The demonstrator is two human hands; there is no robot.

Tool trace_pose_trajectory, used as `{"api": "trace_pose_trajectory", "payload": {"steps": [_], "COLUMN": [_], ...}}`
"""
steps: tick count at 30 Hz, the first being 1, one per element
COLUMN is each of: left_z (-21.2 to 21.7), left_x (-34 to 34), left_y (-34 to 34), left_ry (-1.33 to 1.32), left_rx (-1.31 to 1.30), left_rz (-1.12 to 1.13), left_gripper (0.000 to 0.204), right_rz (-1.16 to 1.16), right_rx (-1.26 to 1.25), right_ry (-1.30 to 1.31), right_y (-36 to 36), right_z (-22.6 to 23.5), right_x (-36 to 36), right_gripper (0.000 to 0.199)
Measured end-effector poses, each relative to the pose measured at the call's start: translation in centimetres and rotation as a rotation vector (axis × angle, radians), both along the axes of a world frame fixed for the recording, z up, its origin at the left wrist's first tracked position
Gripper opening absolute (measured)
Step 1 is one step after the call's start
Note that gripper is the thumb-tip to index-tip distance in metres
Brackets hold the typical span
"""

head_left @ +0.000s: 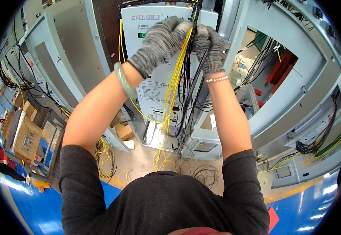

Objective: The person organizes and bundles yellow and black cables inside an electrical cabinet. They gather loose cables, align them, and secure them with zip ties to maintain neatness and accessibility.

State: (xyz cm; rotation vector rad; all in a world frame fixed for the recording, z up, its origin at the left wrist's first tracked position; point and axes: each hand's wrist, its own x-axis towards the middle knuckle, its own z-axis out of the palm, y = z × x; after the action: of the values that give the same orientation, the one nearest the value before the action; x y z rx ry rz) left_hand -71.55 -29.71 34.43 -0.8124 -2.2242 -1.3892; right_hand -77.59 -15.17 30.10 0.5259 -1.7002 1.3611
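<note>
Both my hands wear grey knit gloves and are raised in front of a pale blue-grey switchgear unit [155, 96]. Fingers closed, my left hand [162, 43] grips the top of a wire bundle where the yellow wires [178, 72] begin. Close beside it, my right hand [211, 49] is closed around the black wires [186, 78] of the same bundle. Above my hands the bundle runs up as a black wrapped trunk [196, 11]. Below them the yellow and black wires hang loose down the unit's front. My fingertips are partly hidden behind the gloves and wires.
An open metal cabinet frame [233, 51] stands at right, with a red part [282, 72] behind its cut-out. Loose black wire [205, 174] and coiled yellow wire [106, 156] lie low near the floor. Cardboard boxes [27, 137] sit on a rack at left.
</note>
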Motion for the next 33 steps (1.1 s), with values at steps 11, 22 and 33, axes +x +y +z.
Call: {"api": "trace_pose_trajectory", "payload": {"steps": [11,22,33], "left_z": [-0.1,-0.5,-0.1], "left_x": [-2.7,-3.4,-3.3], "left_y": [2.6,1.0,-0.1], "left_ry": [-0.33,-0.471,0.009], "left_rx": [0.114,0.367,-0.111], "left_rz": [0.114,-0.401,-0.104], "left_gripper": [0.029,0.027,0.015], "right_rz": [-0.009,0.187,1.134], "right_rx": [0.764,0.363,-0.274], "right_ry": [-0.139,-0.284,-0.75], "right_y": [5.5,2.8,-0.5], "right_z": [-3.0,-4.0,-1.9], "right_x": [10.9,10.7,9.2], "right_gripper": [0.021,0.039,0.046]}}
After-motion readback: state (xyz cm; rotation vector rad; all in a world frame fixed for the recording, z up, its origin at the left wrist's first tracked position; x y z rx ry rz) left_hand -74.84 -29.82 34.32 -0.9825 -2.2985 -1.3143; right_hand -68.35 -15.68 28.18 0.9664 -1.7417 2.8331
